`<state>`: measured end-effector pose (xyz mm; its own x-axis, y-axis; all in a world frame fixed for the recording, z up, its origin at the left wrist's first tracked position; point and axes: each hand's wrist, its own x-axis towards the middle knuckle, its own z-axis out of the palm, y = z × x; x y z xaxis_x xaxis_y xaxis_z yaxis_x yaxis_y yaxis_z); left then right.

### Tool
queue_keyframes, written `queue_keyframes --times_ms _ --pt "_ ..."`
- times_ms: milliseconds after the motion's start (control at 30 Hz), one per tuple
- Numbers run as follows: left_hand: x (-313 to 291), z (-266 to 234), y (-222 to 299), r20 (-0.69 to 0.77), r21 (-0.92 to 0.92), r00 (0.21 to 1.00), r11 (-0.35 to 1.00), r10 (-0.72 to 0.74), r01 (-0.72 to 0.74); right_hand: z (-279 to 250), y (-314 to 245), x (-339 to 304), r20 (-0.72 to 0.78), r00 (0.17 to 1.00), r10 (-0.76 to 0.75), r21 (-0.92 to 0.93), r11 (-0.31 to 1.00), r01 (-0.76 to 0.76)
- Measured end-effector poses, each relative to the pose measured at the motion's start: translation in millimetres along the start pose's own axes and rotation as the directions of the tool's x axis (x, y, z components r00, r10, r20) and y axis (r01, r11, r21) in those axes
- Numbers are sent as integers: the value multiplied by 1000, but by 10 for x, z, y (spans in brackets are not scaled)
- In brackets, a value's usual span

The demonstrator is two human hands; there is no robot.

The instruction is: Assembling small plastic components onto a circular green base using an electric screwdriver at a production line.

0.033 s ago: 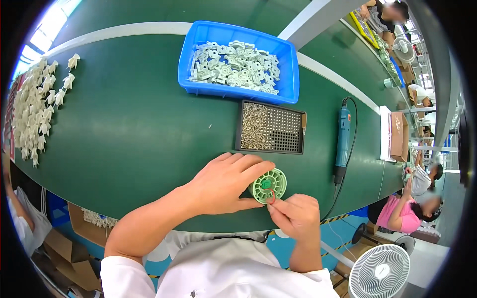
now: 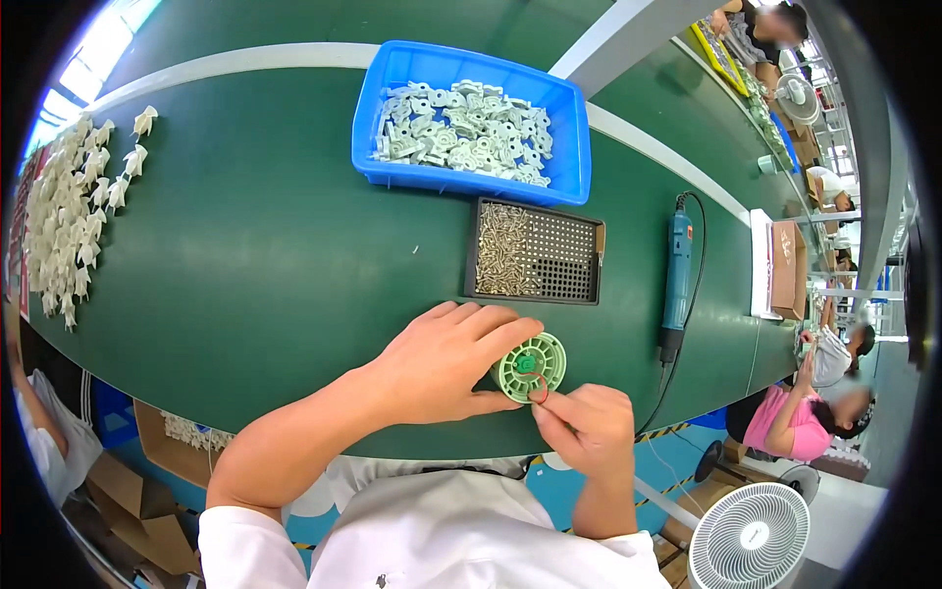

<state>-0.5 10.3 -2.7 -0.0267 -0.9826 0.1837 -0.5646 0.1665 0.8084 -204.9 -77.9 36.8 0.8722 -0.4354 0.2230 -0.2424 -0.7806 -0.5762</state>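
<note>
Near the table's front edge, my left hand [image 2: 442, 358] holds a light green round plastic housing [image 2: 551, 363] by its left side, fingers and thumb around the rim. Radial ribs show inside it, and a darker green piece [image 2: 526, 364] sits in the middle. A thin red wire [image 2: 542, 383] curves from that piece toward the near rim. There my right hand [image 2: 586, 422] closes thumb and index finger on the wire. Just beyond the hands lies a black perforated tray [image 2: 601, 240], with brass-coloured screws [image 2: 502, 257] heaped in its left part.
Behind the tray stands a blue bin [image 2: 471, 187] of small pale plastic parts [image 2: 466, 128]. A teal electric screwdriver [image 2: 677, 270] with a black cord lies at right. Pale pointed parts [image 2: 74, 216] spread over the left end. A white fan [image 2: 751, 535] and co-workers are at right.
My right fingertips have shifted very slightly to the right along the near rim of the housing. The left hand and the housing stay where they were.
</note>
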Motion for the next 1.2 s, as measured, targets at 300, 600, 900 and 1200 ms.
queue_keyframes --times_ms 300,600,900,1200 --pt "29 -34 41 13 -57 1000 998 -15 16 186 -191 -208 194 761 620 399 658 -638" --pt "24 -9 16 6 -46 1000 999 -26 26 352 -239 -230 106 740 665 513 601 -613" --pt "9 -21 38 44 -38 999 999 -25 27 2 -46 -463 286 818 499 170 813 -556" --pt "21 -8 32 22 -36 1000 999 -11 12 196 -129 -326 -54 818 573 134 816 -562"
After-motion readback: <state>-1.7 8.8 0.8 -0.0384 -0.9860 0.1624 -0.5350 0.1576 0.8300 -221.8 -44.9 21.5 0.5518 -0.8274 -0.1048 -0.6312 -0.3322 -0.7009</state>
